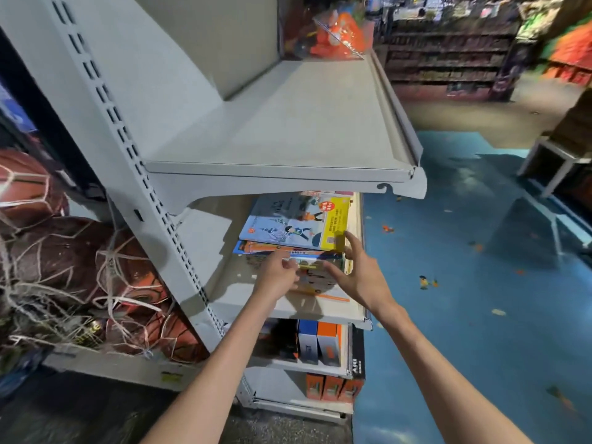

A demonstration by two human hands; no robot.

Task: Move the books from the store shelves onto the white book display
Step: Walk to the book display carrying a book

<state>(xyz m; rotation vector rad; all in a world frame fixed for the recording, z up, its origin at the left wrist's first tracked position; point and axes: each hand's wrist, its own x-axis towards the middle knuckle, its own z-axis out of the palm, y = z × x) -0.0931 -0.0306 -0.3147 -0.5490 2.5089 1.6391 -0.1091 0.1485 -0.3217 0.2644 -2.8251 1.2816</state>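
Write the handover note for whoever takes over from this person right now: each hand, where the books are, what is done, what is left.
Left hand: fingers curled at the near edge of the book stack, seemingly pinching a lower book.
Right hand: open, fingers spread against the stack's right side.
Books: all lying stacked on the middle shelf, under the bare upper shelf.
Done: nothing lifted yet.
Left: lift the stack and carry it to the white display, which is not in view.

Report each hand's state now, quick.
Left hand: fingers curled, pinching the front edge of the stacked colourful paperback books.
Right hand: open, fingers spread against the stack's right side.
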